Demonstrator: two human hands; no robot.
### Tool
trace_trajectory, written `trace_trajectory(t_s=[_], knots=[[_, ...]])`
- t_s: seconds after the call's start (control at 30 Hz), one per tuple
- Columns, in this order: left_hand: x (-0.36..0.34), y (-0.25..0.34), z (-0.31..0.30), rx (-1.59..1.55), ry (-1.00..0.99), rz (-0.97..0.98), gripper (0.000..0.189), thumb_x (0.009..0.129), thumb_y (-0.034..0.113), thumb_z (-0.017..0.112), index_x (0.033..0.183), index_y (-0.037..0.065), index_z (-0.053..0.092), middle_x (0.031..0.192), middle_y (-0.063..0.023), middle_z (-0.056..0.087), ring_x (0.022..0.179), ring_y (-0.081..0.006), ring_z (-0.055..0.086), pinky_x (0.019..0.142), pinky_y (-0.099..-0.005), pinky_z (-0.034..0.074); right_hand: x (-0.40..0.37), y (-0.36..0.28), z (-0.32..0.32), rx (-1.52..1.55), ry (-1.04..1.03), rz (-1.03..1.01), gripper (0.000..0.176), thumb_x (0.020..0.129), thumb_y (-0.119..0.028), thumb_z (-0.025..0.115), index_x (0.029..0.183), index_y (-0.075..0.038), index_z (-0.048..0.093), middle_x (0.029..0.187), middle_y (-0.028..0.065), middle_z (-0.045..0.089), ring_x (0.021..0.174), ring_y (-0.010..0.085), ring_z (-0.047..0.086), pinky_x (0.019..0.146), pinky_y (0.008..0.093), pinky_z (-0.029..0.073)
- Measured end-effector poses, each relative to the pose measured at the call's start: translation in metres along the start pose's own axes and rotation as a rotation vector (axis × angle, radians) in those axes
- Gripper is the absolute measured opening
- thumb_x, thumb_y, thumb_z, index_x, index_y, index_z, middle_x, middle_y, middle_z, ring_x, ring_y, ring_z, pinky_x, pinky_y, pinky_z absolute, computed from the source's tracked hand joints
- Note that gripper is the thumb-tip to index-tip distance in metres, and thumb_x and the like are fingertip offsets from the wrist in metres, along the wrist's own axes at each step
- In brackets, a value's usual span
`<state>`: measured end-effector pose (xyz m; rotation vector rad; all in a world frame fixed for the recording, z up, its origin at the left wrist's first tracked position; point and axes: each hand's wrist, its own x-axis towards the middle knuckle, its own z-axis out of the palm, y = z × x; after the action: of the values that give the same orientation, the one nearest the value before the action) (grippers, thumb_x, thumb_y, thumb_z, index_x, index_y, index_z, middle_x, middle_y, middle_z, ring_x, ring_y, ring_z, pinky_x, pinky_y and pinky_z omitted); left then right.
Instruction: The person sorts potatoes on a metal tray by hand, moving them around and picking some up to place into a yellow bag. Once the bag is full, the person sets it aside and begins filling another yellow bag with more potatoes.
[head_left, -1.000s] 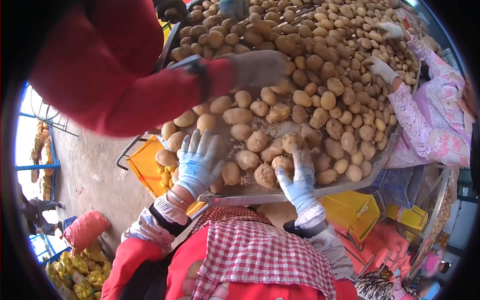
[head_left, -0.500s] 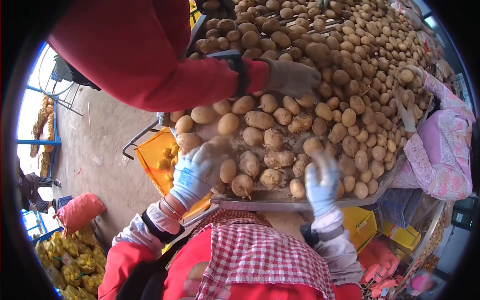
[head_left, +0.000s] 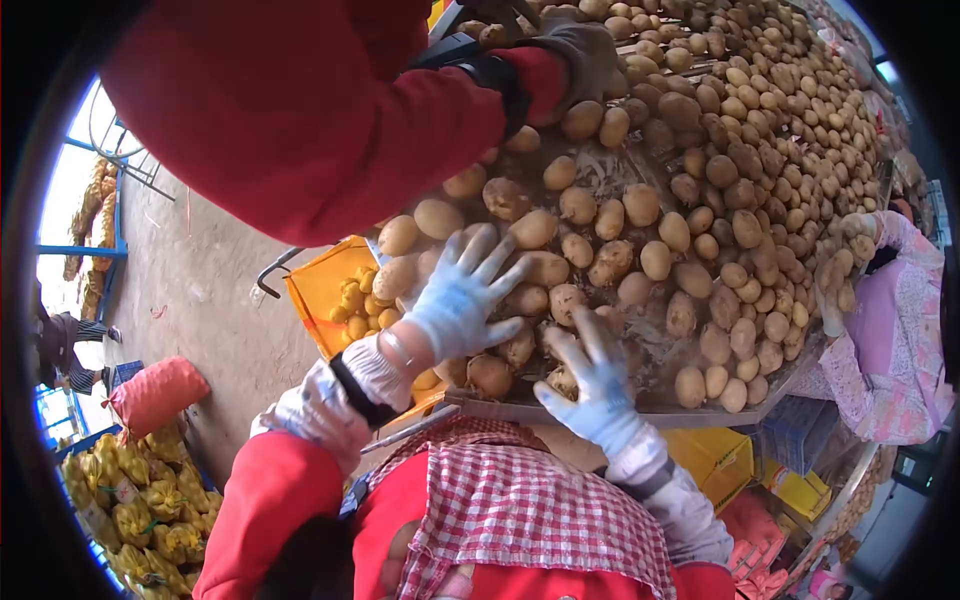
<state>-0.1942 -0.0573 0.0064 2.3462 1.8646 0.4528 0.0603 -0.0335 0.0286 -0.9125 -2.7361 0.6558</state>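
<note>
Loose potatoes (head_left: 640, 205) cover a wide metal sorting table (head_left: 650, 335) in front of me, with dirt and scraps on its bare patches. My left hand (head_left: 460, 297), in a pale blue-white glove, spreads its fingers over potatoes near the table's left corner. My right hand (head_left: 592, 385), gloved alike, hovers at the near edge with fingers apart, close to a rough potato (head_left: 566, 302). Nothing is gripped in either hand. Beyond them, a co-worker's grey-gloved hand (head_left: 585, 60) at the end of a red sleeve (head_left: 400, 120) reaches into the potatoes at the top.
An orange crate (head_left: 310, 305) with potatoes stands off the table's left corner. Another person in pink (head_left: 885, 320) works at the right side. Yellow crates (head_left: 710, 460) and a blue crate (head_left: 795, 432) sit below the right edge. A red sack (head_left: 160, 395) and yellow bags (head_left: 140, 500) lie left.
My left hand has moved right and farther over the potatoes, fingers now spread. My right hand has shifted left and nearer me. The co-worker's gloved hand has drawn back toward the top.
</note>
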Motion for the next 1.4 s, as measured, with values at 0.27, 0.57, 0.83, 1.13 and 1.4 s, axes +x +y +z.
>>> trace_trajectory(t_s=[0.27, 0.57, 0.83, 1.13, 1.4], knots=[[-0.042, 0.040, -0.033, -0.182, 0.016, -0.118, 0.068, 0.080, 0.045, 0.067, 0.138, 0.014, 0.049, 0.144, -0.0208, 0.042, 0.135, -0.0432, 0.038, 0.109, -0.0596, 0.029, -0.046, 0.015, 0.026, -0.239, 0.053, 0.425, 0.087, 0.073, -0.042, 0.076, 0.145, -0.009, 0.038, 0.138, 0.0267, 0.041, 0.117, 0.0431, 0.050, 0.094, 0.0524, 0.047], [-0.043, -0.013, -0.041, -0.128, -0.035, -0.316, 0.038, 0.081, 0.022, 0.065, 0.118, 0.014, 0.061, 0.124, -0.0164, 0.057, 0.105, -0.0367, 0.059, 0.089, -0.0476, 0.048, 0.032, 0.056, -0.014, -0.054, 0.399, 0.188, 0.048, 0.085, -0.023, 0.067, 0.129, -0.005, 0.056, 0.135, 0.0202, 0.051, 0.122, 0.0385, 0.051, 0.105, 0.0498, 0.040], [0.069, -0.034, -0.015, -0.793, -0.404, -0.492, 0.043, 0.088, 0.030, 0.061, 0.125, 0.011, 0.058, 0.130, -0.0188, 0.054, 0.118, -0.0383, 0.053, 0.095, -0.0473, 0.046, 0.023, 0.042, 0.002, -0.132, 0.349, 0.231, 0.046, 0.083, -0.021, 0.064, 0.126, -0.007, 0.054, 0.124, 0.0198, 0.056, 0.119, 0.0381, 0.050, 0.100, 0.0485, 0.041], [0.111, 0.016, 0.003, -0.243, -0.426, -0.230, 0.041, 0.087, 0.031, 0.062, 0.124, 0.013, 0.060, 0.121, -0.0142, 0.061, 0.106, -0.0372, 0.062, 0.087, -0.0457, 0.052, 0.006, -0.013, 0.023, -0.146, -0.279, 0.427, 0.041, 0.084, -0.028, 0.065, 0.121, -0.012, 0.060, 0.111, 0.0165, 0.057, 0.098, 0.0374, 0.060, 0.079, 0.0475, 0.051], [0.075, -0.009, 0.013, -0.072, -0.105, -0.190, 0.025, 0.083, 0.024, 0.064, 0.103, 0.010, 0.061, 0.100, -0.0130, 0.063, 0.090, -0.0335, 0.064, 0.074, -0.0451, 0.051, -0.030, 0.041, -0.040, 1.840, 0.386, 0.697, 0.042, 0.088, -0.036, 0.068, 0.117, -0.008, 0.057, 0.104, 0.0119, 0.065, 0.091, 0.0241, 0.064, 0.074, 0.0401, 0.058]])
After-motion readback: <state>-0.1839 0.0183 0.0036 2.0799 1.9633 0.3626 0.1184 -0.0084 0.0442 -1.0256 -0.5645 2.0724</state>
